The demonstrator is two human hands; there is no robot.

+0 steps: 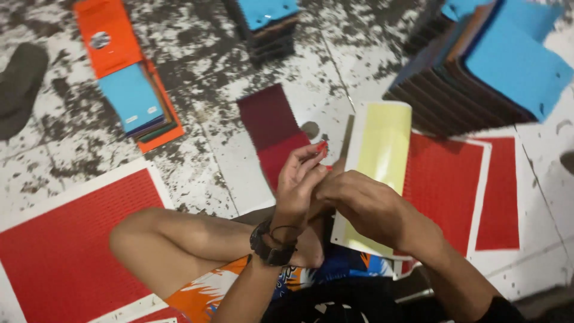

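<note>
The small red sticker piece (pixel 321 145) sits pinched at the tips of my left hand (pixel 299 182), lifted just above the pale yellow backing sheet (pixel 382 149). I judge the peeling well underway, with sheets of red stickers (pixel 445 179) remaining on the stained floor (pixel 203 78). My right hand (pixel 359 200) curls closed, gripping that yellow sheet's near-left edge, close beside the left fingers.

pale yellow sheet (pixel 382 149), red dotted sheets (pixel 445 179), blue swatches (pixel 514 60).
</note>
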